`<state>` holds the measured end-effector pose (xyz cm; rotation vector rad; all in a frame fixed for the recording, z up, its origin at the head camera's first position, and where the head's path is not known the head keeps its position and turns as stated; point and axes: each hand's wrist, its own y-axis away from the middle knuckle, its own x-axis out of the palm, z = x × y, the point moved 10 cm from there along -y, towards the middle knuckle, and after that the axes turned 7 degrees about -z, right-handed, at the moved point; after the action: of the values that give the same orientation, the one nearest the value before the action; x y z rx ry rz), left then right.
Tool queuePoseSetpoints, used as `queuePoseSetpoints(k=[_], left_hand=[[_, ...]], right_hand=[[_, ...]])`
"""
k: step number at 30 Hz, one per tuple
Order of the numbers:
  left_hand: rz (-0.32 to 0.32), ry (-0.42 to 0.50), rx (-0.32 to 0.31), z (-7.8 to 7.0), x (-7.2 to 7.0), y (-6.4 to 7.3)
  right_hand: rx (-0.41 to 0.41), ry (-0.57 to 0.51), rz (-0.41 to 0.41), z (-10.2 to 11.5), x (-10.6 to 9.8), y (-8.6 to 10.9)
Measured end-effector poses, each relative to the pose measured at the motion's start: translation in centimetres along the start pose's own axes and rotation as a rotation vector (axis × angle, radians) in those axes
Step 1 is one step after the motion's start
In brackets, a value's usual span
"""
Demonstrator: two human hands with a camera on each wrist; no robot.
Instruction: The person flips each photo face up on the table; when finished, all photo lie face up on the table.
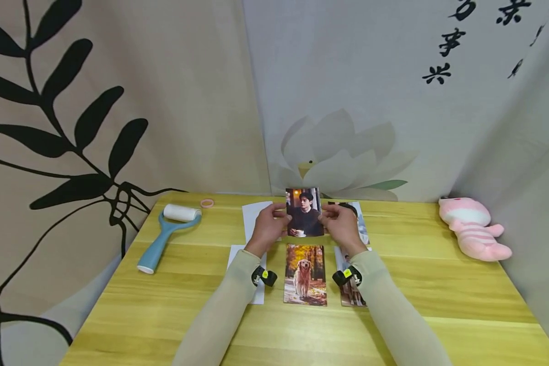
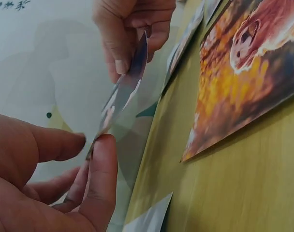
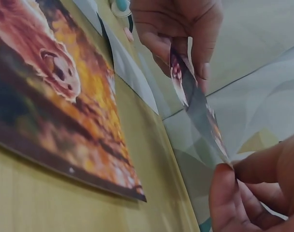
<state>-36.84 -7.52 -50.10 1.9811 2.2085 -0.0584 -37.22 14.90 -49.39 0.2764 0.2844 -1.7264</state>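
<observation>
Upright above the wooden table (image 1: 402,325), both hands hold a photo print (image 1: 302,218) of a dark-haired person in a dark sweater beside a cup. My left hand (image 1: 269,229) pinches its left edge between thumb and fingers. On the opposite edge, my right hand (image 1: 345,227) grips it the same way. Both wrist views show the print (image 2: 123,92) nearly edge-on between the two hands. Below it, a print of a golden dog among autumn leaves (image 1: 304,277) lies flat on the table.
Two white sheets (image 1: 252,213) lie on the left, partly under the left arm. On the right are a back print (image 1: 362,223) and a front print (image 1: 351,296), both partly covered. A blue-handled lint roller (image 1: 157,249), pink ring (image 1: 207,203) and pink plush toy (image 1: 473,236) lie farther out.
</observation>
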Motion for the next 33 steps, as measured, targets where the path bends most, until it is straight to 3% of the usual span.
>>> queuePoseSetpoints(k=[6,15,33], left_hand=[[0.021,-0.069,0.006,-0.2,0.0,0.3],[0.103,-0.062,-0.038,1.0,0.8,0.7],[0.187,-0.150,-0.047,1.6,0.7,0.6]], right_hand=[[0.008,-0.032,-0.012,-0.4,0.4,-0.1],[-0.035,0.209,-0.027,-0.8,0.5,0.0],[-0.045,0.297,0.059,-0.6,1.4,0.8]])
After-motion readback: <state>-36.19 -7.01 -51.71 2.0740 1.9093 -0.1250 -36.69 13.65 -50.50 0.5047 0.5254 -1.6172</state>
